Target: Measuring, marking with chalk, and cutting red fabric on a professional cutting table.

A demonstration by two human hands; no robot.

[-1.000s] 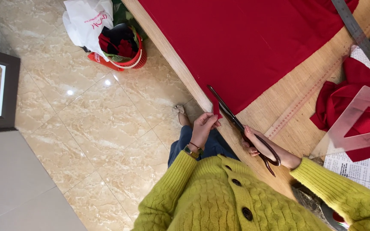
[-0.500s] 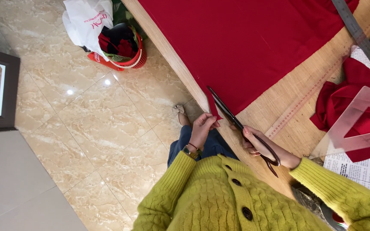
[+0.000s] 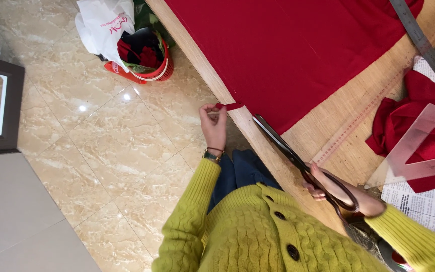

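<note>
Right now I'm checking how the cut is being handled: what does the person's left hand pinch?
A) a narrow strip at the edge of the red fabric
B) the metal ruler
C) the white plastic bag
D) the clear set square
A: the left hand pinches a narrow red strip at the edge of the red fabric, while the right hand holds the scissors.

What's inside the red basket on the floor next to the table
The red basket holds red fabric scraps and some green pieces, with a white plastic bag draped over its left side. Whatever lies beneath the bag and scraps is covered.
</note>
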